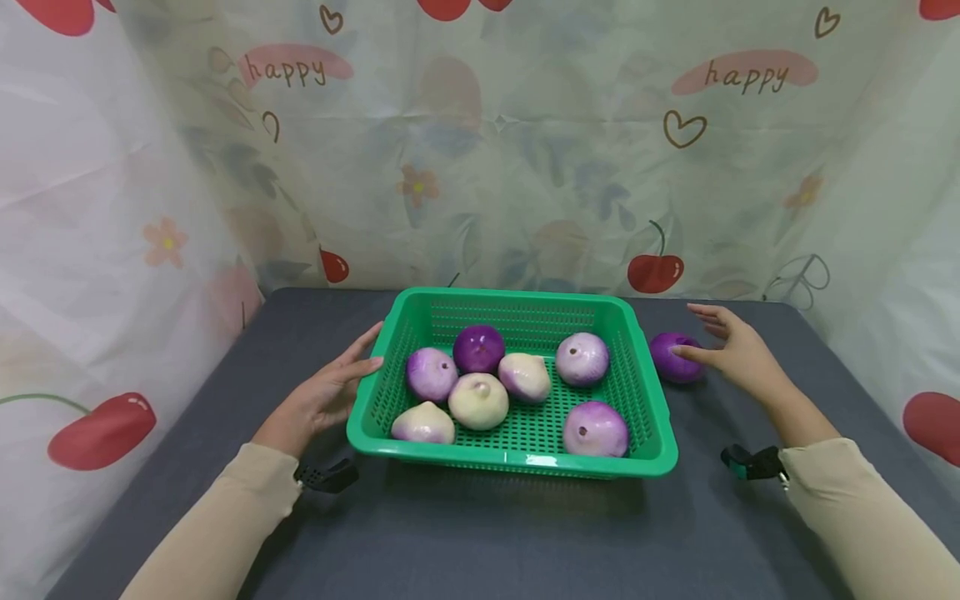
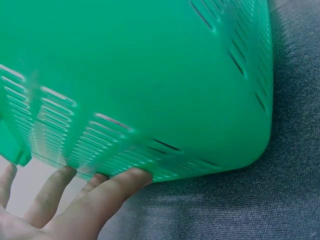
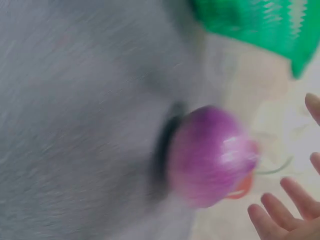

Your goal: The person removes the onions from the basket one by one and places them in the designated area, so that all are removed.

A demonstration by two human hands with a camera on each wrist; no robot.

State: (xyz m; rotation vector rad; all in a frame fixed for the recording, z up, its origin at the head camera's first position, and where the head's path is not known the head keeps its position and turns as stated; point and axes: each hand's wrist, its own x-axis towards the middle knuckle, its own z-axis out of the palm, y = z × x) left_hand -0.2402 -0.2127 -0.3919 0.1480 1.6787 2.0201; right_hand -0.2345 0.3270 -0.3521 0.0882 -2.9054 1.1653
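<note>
A green plastic basket point(image 1: 517, 465) with slotted walls stands mid-table and holds several onions, among them a dark purple onion point(image 1: 478, 348), a pale onion point(image 1: 478, 402) and a light purple onion point(image 1: 596, 429). My left hand point(image 1: 318, 400) is at the basket's left side, and in the left wrist view its extended fingers point(image 2: 107, 197) touch the slotted wall. Just right of the basket, a purple onion point(image 1: 666, 368) lies on the table. Beside it is my right hand point(image 1: 738, 358), thumb and fingers spread; the right wrist view, blurred, shows the fingers point(image 3: 270, 215) apart from that onion point(image 3: 212, 157).
The dark grey table point(image 1: 480, 542) runs up to a patterned cloth backdrop point(image 1: 502, 167) behind the basket. Cloth also hangs along the left and right sides. A black strap point(image 1: 327, 477) is near the left wrist, another strap point(image 1: 752, 462) near the right.
</note>
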